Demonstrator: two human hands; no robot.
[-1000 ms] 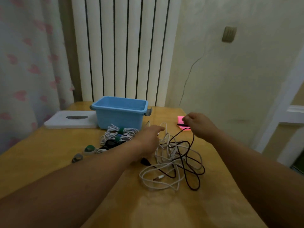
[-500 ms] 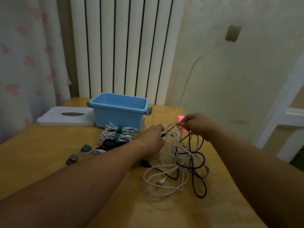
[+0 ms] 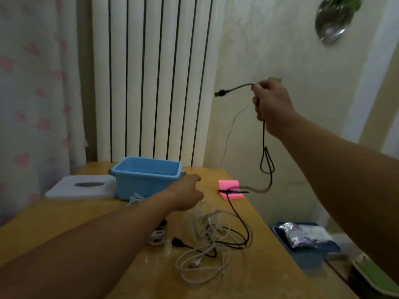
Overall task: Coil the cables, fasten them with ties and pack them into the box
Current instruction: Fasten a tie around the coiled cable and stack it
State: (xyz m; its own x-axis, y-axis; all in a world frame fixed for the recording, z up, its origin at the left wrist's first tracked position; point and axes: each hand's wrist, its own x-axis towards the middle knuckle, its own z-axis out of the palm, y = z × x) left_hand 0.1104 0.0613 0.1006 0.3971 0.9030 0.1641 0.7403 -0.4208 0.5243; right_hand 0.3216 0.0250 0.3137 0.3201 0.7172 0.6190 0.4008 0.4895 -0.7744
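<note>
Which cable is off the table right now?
The black cable, gripped high in the right hand. The white cables lie tangled on the table.

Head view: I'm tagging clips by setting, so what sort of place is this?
Most likely a room in a home: a tall white radiator, a patterned curtain and a wooden table against a plastered wall.

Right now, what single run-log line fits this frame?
step: untangling | right hand: raised, gripping black cable | left hand: on white cables | blue box: no cable visible inside | table
</note>
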